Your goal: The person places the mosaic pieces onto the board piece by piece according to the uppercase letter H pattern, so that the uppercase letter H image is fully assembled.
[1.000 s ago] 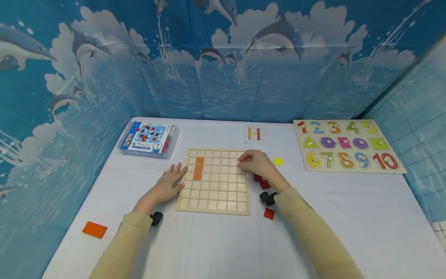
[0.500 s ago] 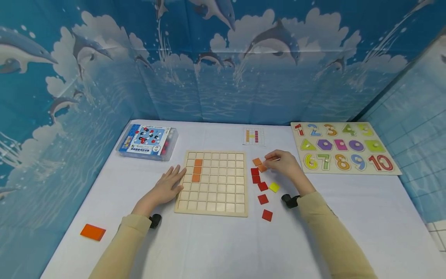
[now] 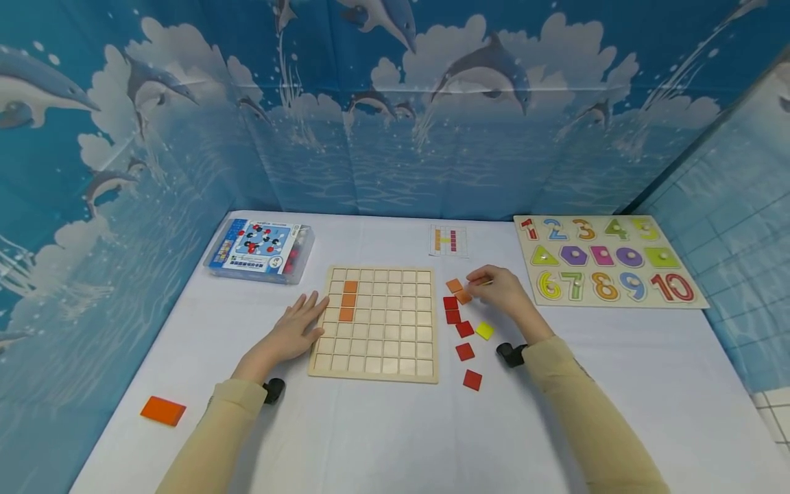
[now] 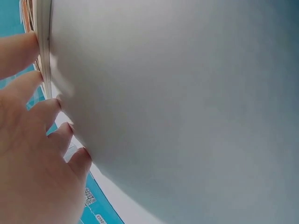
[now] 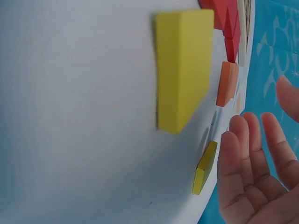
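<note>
In the head view, a wooden grid board (image 3: 389,331) has three orange square tiles (image 3: 348,300) in a column at its upper left. My left hand (image 3: 293,331) lies with fingers spread, its fingertips touching the board's left edge. Right of the board, my right hand (image 3: 500,291) hovers beside two loose orange tiles (image 3: 454,285). In the right wrist view its thumb and index finger are apart, with nothing seen between them. A yellow tile (image 5: 191,70) lies close to that camera, and another yellow tile (image 5: 205,168) is below the fingers.
Several red tiles (image 3: 465,352) lie along the board's right side. A small pattern card (image 3: 448,241) is behind the board. A plastic case (image 3: 262,250) sits at back left, a number puzzle (image 3: 607,261) at back right, and an orange block (image 3: 163,411) at front left.
My right hand has moved right, from over the board's right edge to the loose orange tiles, uncovering them and the red tiles. The left hand stays at the board's edge.
</note>
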Action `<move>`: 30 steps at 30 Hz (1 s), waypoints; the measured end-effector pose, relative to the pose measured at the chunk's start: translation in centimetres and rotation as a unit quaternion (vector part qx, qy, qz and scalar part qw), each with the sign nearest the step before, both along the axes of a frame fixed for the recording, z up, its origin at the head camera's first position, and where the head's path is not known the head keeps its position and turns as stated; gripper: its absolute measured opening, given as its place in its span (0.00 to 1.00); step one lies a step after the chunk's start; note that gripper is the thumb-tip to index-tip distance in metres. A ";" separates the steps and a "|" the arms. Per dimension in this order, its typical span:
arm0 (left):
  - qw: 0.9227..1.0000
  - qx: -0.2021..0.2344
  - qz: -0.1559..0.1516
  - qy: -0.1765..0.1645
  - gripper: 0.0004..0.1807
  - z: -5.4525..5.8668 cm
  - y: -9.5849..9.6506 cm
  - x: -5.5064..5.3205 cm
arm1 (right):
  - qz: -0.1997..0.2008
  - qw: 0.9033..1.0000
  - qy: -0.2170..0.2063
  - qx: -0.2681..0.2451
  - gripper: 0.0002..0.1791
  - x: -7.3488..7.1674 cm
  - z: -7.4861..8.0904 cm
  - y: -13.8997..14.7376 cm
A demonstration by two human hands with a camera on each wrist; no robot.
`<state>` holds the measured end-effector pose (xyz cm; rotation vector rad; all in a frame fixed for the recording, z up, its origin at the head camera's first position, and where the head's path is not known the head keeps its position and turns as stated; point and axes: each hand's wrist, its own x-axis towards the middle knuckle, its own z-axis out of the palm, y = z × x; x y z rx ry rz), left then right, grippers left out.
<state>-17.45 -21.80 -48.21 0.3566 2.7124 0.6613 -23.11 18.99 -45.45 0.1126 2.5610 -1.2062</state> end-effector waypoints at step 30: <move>1.000 0.011 -0.003 -0.004 0.35 0.3 0.1 0.1 | 0.018 0.993 -0.019 0.113 0.17 0.3 -0.3 -2.3</move>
